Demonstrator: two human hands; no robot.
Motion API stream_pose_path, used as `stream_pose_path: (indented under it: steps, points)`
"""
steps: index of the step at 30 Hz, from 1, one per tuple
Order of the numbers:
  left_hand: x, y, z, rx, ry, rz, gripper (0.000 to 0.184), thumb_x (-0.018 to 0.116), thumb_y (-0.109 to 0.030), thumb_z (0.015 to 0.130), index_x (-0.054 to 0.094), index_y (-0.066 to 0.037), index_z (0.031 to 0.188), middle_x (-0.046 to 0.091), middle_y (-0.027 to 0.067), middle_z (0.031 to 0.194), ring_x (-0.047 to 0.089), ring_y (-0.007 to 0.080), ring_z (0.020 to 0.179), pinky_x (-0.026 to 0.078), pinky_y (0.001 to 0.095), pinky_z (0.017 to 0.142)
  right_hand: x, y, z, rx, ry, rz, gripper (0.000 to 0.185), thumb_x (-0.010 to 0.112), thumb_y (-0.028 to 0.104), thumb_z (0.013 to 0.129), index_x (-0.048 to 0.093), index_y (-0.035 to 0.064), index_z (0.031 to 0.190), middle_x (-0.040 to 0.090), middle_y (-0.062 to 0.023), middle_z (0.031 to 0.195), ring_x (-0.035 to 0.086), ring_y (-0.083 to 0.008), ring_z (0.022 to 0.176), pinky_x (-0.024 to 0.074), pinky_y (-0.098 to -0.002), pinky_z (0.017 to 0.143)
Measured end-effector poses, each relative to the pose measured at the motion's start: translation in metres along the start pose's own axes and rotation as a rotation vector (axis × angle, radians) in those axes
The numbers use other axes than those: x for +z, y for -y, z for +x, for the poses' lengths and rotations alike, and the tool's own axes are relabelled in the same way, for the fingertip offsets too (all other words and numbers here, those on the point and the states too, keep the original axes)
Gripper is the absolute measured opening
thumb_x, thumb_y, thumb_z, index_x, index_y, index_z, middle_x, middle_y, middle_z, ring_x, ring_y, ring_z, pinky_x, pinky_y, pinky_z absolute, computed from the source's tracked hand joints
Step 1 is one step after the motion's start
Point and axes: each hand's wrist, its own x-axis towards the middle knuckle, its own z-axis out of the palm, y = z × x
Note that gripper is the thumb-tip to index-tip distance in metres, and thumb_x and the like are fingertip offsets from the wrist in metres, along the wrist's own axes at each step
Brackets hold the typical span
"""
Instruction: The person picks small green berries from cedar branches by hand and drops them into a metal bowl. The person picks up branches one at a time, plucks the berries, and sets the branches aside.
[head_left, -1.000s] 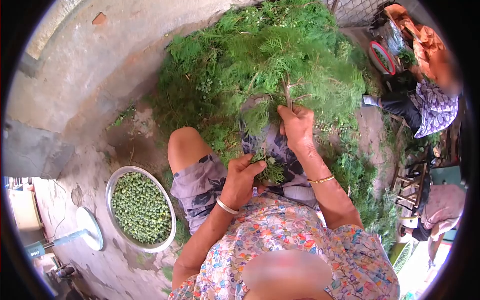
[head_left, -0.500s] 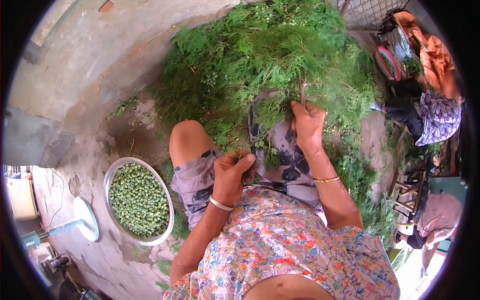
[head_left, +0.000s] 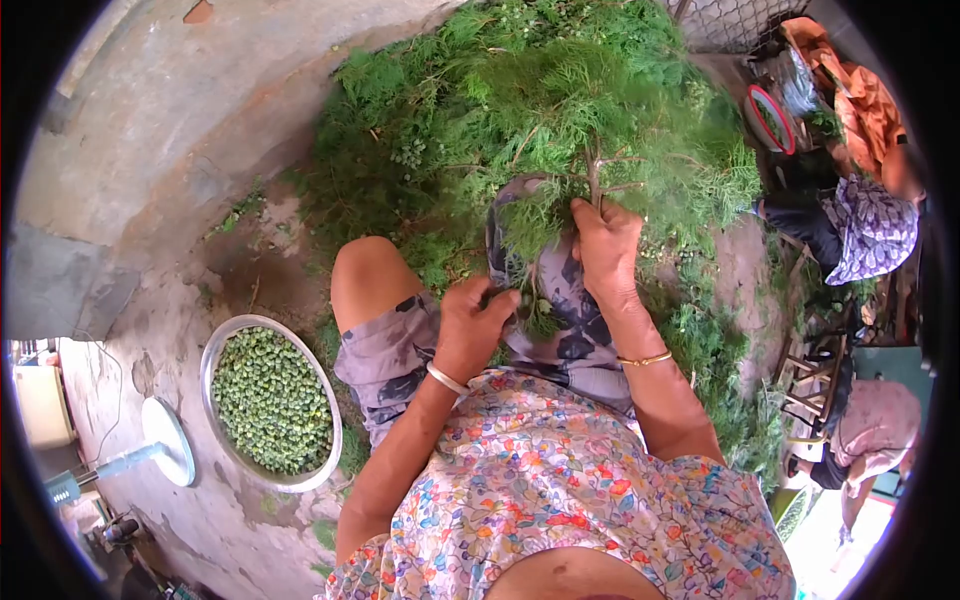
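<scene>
My right hand point(head_left: 608, 245), below a gold bracelet, is closed round the woody stem of a leafy green branch point(head_left: 594, 172). The branch's feathery sprays spread above and left of that hand. My left hand point(head_left: 478, 318), with a pale bangle at the wrist, is pinched beside a low-hanging sprig with small green cones point(head_left: 541, 306). What its fingertips hold is too small to make out. To the left on the ground sits a round metal basin point(head_left: 208, 372) filled with small green cones.
A large heap of green branches point(head_left: 400, 130) lies in front against the wall point(head_left: 180, 140). A fan point(head_left: 168, 442) stands at the left. Two people, a red-rimmed basin point(head_left: 786, 135), and a wooden stool point(head_left: 806, 385) are at the right.
My left hand moved away from the sprig toward the left, then came back to it. My right hand keeps its hold on the branch, and the view has shifted slightly.
</scene>
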Motion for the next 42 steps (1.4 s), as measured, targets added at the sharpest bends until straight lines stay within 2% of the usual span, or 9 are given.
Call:
stream_pose_path:
  steps: [2, 4, 8, 25, 26, 28, 31, 38, 42]
  points:
    - [-0.009, 0.003, -0.01, -0.035, 0.039, 0.007, 0.023, 0.065, -0.012, 0.083, 0.053, 0.001, 0.068, 0.052, 0.0028, 0.057, 0.047, 0.0078, 0.047, 0.036, 0.0254, 0.041, -0.002, -0.001, 0.006, 0.003, -0.016, 0.031, 0.033, 0.062, 0.008, 0.082, 0.047, 0.0039, 0.053, 0.044, 0.0003, 0.045, 0.039, -0.0087, 0.033, 0.0294, -0.0272, 0.034]
    - [-0.016, 0.012, -0.022, -0.42, 0.004, -0.423, 0.013, 0.063, -0.006, 0.082, 0.055, 0.002, 0.075, 0.056, 0.0061, 0.062, 0.051, 0.0106, 0.05, 0.037, 0.0249, 0.039, -0.002, 0.001, 0.006, 0.005, -0.008, 0.06, 0.033, 0.062, 0.008, 0.082, 0.047, 0.0041, 0.053, 0.044, 0.0003, 0.046, 0.039, -0.0089, 0.033, 0.0293, -0.0272, 0.034]
    - [-0.016, 0.015, -0.021, -0.365, -0.096, -0.74, 0.012, 0.064, -0.006, 0.081, 0.058, 0.003, 0.085, 0.06, 0.005, 0.069, 0.055, 0.0118, 0.054, 0.041, 0.0223, 0.043, -0.003, -0.002, 0.006, 0.013, -0.011, 0.096, 0.033, 0.062, 0.007, 0.083, 0.047, 0.0043, 0.054, 0.044, 0.0002, 0.046, 0.039, -0.0089, 0.033, 0.0291, -0.0272, 0.034]
    - [0.024, 0.018, 0.008, 0.193, 0.028, 0.073, 0.014, 0.066, 0.002, 0.078, 0.055, 0.001, 0.086, 0.056, 0.0019, 0.062, 0.052, 0.0073, 0.047, 0.039, 0.0236, 0.039, -0.002, 0.0, 0.003, 0.008, 0.014, 0.008, 0.026, 0.062, 0.009, 0.085, 0.054, 0.0039, 0.061, 0.049, -0.0006, 0.051, 0.04, -0.0077, 0.036, 0.0275, -0.0248, 0.035]
    - [0.024, 0.015, 0.006, 0.192, 0.027, 0.072, 0.014, 0.066, 0.002, 0.078, 0.055, 0.001, 0.086, 0.056, 0.0019, 0.062, 0.052, 0.0073, 0.047, 0.039, 0.0236, 0.039, -0.003, 0.0, 0.003, 0.016, 0.006, 0.0, 0.025, 0.062, 0.009, 0.085, 0.054, 0.004, 0.062, 0.049, -0.0005, 0.051, 0.04, -0.0077, 0.036, 0.0275, -0.0249, 0.035]
    - [0.02, 0.0, 0.001, -0.158, 0.134, -0.266, 0.011, 0.064, -0.001, 0.08, 0.055, 0.001, 0.086, 0.055, 0.0016, 0.061, 0.051, 0.0076, 0.048, 0.038, 0.0239, 0.038, -0.001, 0.002, 0.001, 0.004, 0.001, 0.001, 0.029, 0.062, 0.009, 0.084, 0.051, 0.0036, 0.058, 0.048, -0.0007, 0.048, 0.04, -0.0083, 0.035, 0.0283, -0.0262, 0.035]
    - [0.017, -0.006, -0.002, -0.276, 0.179, -0.506, 0.012, 0.063, -0.004, 0.08, 0.056, 0.002, 0.088, 0.054, 0.0019, 0.061, 0.051, 0.0084, 0.048, 0.038, 0.0242, 0.037, -0.001, 0.002, 0.001, -0.002, -0.007, 0.009, 0.032, 0.062, 0.009, 0.083, 0.048, 0.0031, 0.054, 0.046, -0.001, 0.046, 0.04, -0.0089, 0.034, 0.0292, -0.0274, 0.034]
    - [0.003, -0.004, -0.017, -0.213, 0.203, -0.389, 0.02, 0.063, -0.004, 0.08, 0.058, 0.006, 0.096, 0.056, 0.0042, 0.06, 0.05, 0.0105, 0.043, 0.037, 0.0248, 0.036, -0.004, 0.002, 0.003, -0.018, 0.008, 0.016, 0.029, 0.062, 0.009, 0.083, 0.051, 0.0019, 0.058, 0.049, -0.0017, 0.047, 0.041, -0.0084, 0.035, 0.0301, -0.0262, 0.034]
    - [-0.007, 0.009, -0.031, -0.363, 0.248, -0.386, 0.022, 0.062, -0.002, 0.079, 0.057, 0.007, 0.1, 0.058, 0.0081, 0.063, 0.054, 0.0137, 0.046, 0.039, 0.0256, 0.037, -0.005, 0.001, 0.006, -0.012, -0.013, 0.032, 0.028, 0.062, 0.01, 0.084, 0.053, 0.0015, 0.059, 0.05, -0.0022, 0.048, 0.042, -0.0083, 0.035, 0.0304, -0.026, 0.034]
